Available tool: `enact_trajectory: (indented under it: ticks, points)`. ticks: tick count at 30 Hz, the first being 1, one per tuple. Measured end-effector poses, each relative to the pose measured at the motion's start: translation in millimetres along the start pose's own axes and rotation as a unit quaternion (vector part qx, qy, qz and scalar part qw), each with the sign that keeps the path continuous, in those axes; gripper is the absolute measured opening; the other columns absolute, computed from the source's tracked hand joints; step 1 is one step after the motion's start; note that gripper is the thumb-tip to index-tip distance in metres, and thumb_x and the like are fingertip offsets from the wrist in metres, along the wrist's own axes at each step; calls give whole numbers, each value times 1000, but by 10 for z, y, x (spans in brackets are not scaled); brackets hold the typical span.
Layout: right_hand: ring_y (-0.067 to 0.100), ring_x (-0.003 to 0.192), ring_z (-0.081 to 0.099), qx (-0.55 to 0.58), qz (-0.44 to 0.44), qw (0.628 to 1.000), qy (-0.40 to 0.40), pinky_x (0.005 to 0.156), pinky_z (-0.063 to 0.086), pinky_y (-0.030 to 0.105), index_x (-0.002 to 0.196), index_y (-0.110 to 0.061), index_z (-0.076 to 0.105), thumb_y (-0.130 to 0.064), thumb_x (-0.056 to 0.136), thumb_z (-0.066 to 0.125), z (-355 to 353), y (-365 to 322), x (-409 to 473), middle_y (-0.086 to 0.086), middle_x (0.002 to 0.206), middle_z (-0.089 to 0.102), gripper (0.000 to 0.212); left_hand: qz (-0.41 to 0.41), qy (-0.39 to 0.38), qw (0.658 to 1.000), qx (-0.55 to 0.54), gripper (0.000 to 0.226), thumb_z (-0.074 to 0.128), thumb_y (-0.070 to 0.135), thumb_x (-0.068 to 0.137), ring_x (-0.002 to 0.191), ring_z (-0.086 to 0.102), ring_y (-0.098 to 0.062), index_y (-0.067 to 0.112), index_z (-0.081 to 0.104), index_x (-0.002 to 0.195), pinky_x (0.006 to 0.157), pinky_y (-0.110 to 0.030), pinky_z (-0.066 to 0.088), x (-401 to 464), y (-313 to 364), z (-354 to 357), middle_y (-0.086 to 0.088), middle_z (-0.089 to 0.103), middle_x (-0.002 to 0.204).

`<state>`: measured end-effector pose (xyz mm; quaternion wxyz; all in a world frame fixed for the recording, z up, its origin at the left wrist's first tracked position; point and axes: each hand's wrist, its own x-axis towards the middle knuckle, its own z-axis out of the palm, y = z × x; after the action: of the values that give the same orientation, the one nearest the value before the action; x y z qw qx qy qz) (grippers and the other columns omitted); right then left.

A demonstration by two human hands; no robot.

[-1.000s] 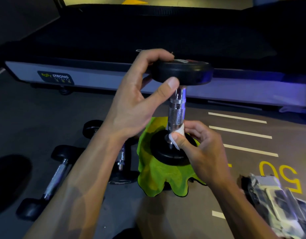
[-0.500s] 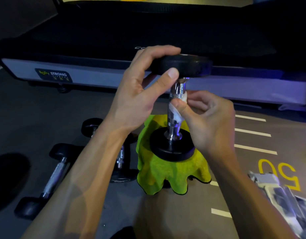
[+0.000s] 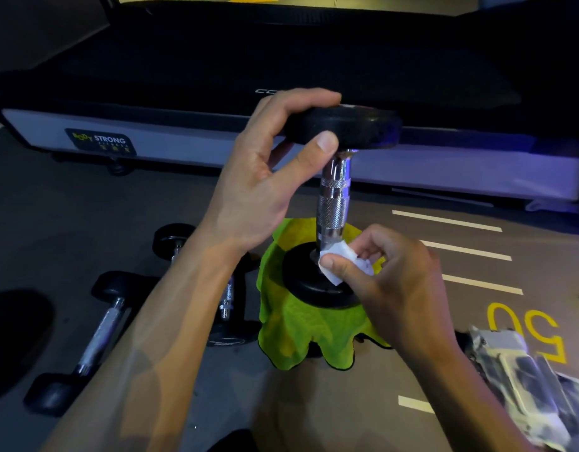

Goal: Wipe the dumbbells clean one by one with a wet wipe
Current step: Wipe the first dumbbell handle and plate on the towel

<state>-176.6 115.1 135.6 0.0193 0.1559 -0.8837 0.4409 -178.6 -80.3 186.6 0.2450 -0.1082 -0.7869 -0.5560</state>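
Observation:
A black dumbbell with a chrome knurled handle (image 3: 333, 203) stands upright on a lime-green cloth (image 3: 301, 331). My left hand (image 3: 265, 177) grips its top disc (image 3: 353, 127) between thumb and fingers. My right hand (image 3: 389, 278) pinches a white wet wipe (image 3: 338, 259) and presses it against the foot of the handle, just above the bottom disc (image 3: 301, 285).
Two more dumbbells lie on the grey floor at the left: one (image 3: 95, 337) near the front, another (image 3: 228, 298) partly behind my left forearm. A treadmill (image 3: 216, 148) spans the back. A wipes packet (image 3: 523, 383) lies at the lower right beside yellow floor numbers (image 3: 526, 331).
My right hand slid the wipe up the handle to just under the top disc, then back down to the base. My left hand kept its grip on the top disc.

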Motion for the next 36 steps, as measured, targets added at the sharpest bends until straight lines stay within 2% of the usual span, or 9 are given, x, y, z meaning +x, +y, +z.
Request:
enact_trajectory:
  ticks: [6,10,13,15,20,24,28,32,36]
  points:
    - [11,69,58,18,-40,998,45,60,47,32,72,-22,68,-44,76,89,21,-105,80,-10,66,64,30,-5,2,1000,-2,31,62,15,104,125,59,-24,15,60,134,109,-31,45,10,14,-5,-18,61,134]
    - [1,63,54,49,-69,989,120,59,38,17,77,-25,67,-40,79,88,-8,-312,264,-18,66,60,27,-2,9,1000,12,30,62,15,104,123,59,-21,14,60,133,110,-35,46,11,21,-13,-14,63,132]
    - [7,64,58,87,-67,982,151,62,45,25,78,-24,65,-38,83,86,30,-358,313,-12,69,64,26,-3,2,1000,14,31,62,14,104,125,60,-23,12,60,134,109,-33,47,2,30,-14,-15,62,133]
    - [10,64,59,83,-54,986,137,60,46,28,76,-22,63,-39,84,86,68,-291,238,-10,69,65,30,-2,-1,1000,7,31,63,14,103,126,60,-24,13,60,134,109,-33,47,3,29,-20,-18,61,134]
    - [11,70,61,30,-34,995,85,54,38,15,69,-20,60,-40,81,88,122,-98,18,-9,64,66,36,-8,0,1000,-8,30,63,15,102,124,60,-23,15,61,132,108,-30,45,13,24,-14,-18,61,134]
    - [5,52,52,109,-36,987,114,49,36,18,71,-18,60,-38,84,86,28,-314,260,-7,69,66,35,-3,-3,1000,-7,30,62,13,102,120,58,-17,13,60,132,105,-27,44,3,46,-14,-17,62,132]
    - [7,56,49,224,-5,963,148,53,41,32,72,-10,61,-35,87,84,36,-383,438,4,62,62,37,1,-4,1000,-8,30,62,13,102,121,59,-19,13,60,132,105,-28,44,-3,42,-33,-17,62,132]
    - [15,51,49,236,28,966,104,54,41,33,66,-12,55,-33,87,85,171,-197,198,-3,56,60,42,-5,5,1000,-9,30,63,14,102,121,59,-17,15,61,132,107,-29,44,4,26,-29,-14,62,132]
    - [4,50,47,218,28,971,96,54,38,28,64,-16,56,-37,83,87,128,-237,221,-7,53,59,43,-8,9,1000,-18,30,63,14,101,117,56,-11,14,61,132,102,-23,43,4,43,-1,-9,61,128]
